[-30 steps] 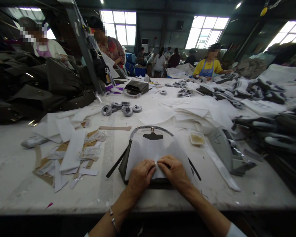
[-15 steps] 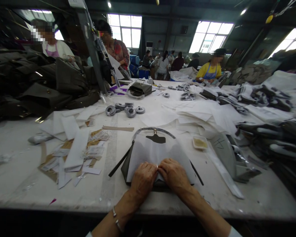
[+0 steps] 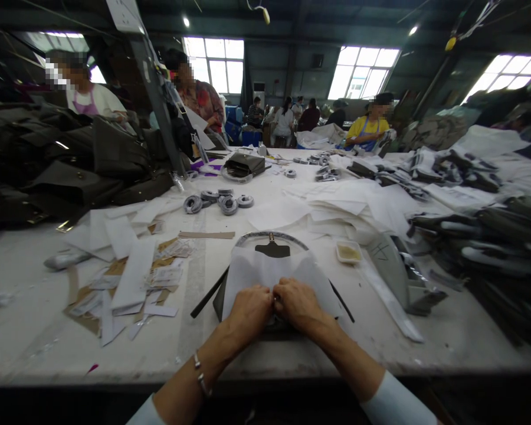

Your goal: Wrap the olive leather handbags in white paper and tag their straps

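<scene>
Lower middle of the frame: the left hand (image 3: 248, 310) and right hand (image 3: 297, 304) are curled shut, knuckles touching, pinching the paper (image 3: 269, 271) over the bag (image 3: 272, 252) on the table (image 3: 194, 345). Looks like wrapping; the fold wants holding flat next.

Grey tape rolls (image 3: 216, 200), scattered paper strips (image 3: 128, 277), small tray (image 3: 348, 252), dark bags (image 3: 71, 171) piled left — workers (image 3: 371, 127) beyond

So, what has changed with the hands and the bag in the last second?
Both hands curled tighter and closed together: the left hand and right hand now seem to pinch the lower edge of the paper between them, fingers meeting. The paper still covers the bag, which lies in the same place on the table.
</scene>
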Tool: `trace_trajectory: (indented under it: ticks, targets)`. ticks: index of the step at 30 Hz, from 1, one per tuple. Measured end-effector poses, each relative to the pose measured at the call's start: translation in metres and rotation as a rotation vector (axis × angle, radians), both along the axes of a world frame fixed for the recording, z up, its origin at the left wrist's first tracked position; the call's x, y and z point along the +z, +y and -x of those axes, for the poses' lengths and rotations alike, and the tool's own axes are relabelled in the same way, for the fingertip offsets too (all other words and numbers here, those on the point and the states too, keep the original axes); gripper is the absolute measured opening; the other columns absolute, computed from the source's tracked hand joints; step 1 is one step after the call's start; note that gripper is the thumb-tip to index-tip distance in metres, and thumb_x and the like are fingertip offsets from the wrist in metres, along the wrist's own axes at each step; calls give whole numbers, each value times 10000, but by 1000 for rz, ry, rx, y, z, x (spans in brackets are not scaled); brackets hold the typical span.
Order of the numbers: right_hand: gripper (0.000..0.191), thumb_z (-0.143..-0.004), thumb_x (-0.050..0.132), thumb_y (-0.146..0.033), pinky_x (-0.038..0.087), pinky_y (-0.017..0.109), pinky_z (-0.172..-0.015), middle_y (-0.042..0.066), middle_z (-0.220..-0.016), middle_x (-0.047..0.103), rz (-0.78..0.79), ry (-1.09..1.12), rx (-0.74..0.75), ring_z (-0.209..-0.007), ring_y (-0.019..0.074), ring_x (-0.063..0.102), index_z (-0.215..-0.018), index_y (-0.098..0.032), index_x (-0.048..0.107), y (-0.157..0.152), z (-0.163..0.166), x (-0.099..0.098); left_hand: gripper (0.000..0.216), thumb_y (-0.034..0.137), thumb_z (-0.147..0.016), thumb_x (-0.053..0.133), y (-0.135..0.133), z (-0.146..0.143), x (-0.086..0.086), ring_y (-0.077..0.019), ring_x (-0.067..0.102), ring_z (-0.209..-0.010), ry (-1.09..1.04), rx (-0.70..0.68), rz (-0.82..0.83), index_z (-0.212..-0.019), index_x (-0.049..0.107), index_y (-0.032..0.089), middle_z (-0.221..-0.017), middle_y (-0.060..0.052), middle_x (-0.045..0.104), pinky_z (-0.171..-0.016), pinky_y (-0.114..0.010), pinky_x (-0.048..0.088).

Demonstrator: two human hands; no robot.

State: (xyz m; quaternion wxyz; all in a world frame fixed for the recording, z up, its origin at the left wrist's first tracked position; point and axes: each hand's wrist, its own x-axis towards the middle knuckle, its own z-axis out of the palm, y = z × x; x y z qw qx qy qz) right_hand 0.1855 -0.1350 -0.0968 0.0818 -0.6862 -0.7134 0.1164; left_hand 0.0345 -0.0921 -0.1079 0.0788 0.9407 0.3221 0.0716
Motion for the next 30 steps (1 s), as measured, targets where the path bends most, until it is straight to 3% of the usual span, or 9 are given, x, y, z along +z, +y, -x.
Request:
trace_trajectory:
  ticks: [4, 8, 12, 15, 19, 23, 26, 28, 30]
  targets:
    - [152, -835, 623, -266, 437, 257, -718, 15, -889, 688, 20, 190, 10, -845, 176, 632, -932, -251, 740, -2, -11, -6, 61, 229, -864, 598, 9, 2, 1, -177, 647, -783, -23, 31, 60, -854, 658, 219, -822, -8, 680, -654, -250, 465]
    - [121, -852, 637, -286, 445, 254, -757, 17, -900, 685, -43, 332, -80, -846, 166, 631, -882, -217, 732, -7, -17, -16, 132, 230, -912, 558, 6, 5, -10, -175, 629, -915, -100, 83, 58, -1025, 628, 225, -986, -21, 674, -784, -278, 481]
    - [190, -930, 577, -282, 442, 268, -797, 40, -907, 677, -70, 149, 35, -866, 176, 617, -831, -207, 720, -10, -13, -16, 120, 232, -925, 561, 1, 7, -28, -214, 593, -1064, -251, 17, -69, -992, 660, 242, -1078, -32, 681, -955, -395, 443]
    - [216, -969, 513, -244, 427, 318, -845, 61, -921, 685, -110, -80, 169, -914, 208, 597, -891, -203, 710, -14, -10, -12, 125, 211, -930, 556, 0, 7, -40, -227, 536, -1225, -342, -33, -158, -953, 676, 236, -1128, -15, 695, -1108, -463, 332]
    - [211, -939, 500, -130, 445, 345, -828, 93, -964, 702, -24, -253, 324, -946, 242, 608, -965, -168, 706, -19, -6, 4, 133, 226, -931, 563, 1, 6, -47, -233, 533, -1257, -325, -38, -140, -1012, 667, 243, -1184, 0, 691, -1133, -503, 312]
    - [191, -874, 552, -94, 454, 295, -671, 133, -900, 730, 170, -270, 310, -839, 245, 671, -908, -135, 735, -3, 2, 38, 130, 238, -918, 580, 0, 5, -48, -256, 533, -1263, -308, -30, -109, -1023, 657, 251, -1190, -4, 688, -1120, -542, 332]
    - [158, -858, 586, -145, 439, 277, -622, 111, -810, 734, 168, -218, 248, -762, 235, 686, -843, -163, 742, 24, 8, 58, 112, 229, -903, 598, -1, 4, -45, -259, 538, -1253, -312, -10, -87, -1001, 651, 236, -1133, -29, 698, -1129, -554, 320]
    - [206, -924, 525, -222, 454, 280, -664, 86, -895, 736, 95, -187, 204, -836, 228, 684, -944, -198, 729, 39, 10, 56, 107, 216, -886, 615, -2, 3, -42, -256, 561, -1216, -319, 9, -71, -989, 643, 227, -1107, -43, 697, -1129, -556, 321]
    - [260, -982, 449, -284, 464, 285, -765, 64, -1013, 719, -28, -123, 165, -946, 208, 656, -1070, -224, 687, 44, 8, 39, 146, 204, -869, 632, -3, 4, -41, -246, 577, -1186, -350, 24, -38, -1014, 630, 227, -1126, -47, 688, -1139, -547, 317]
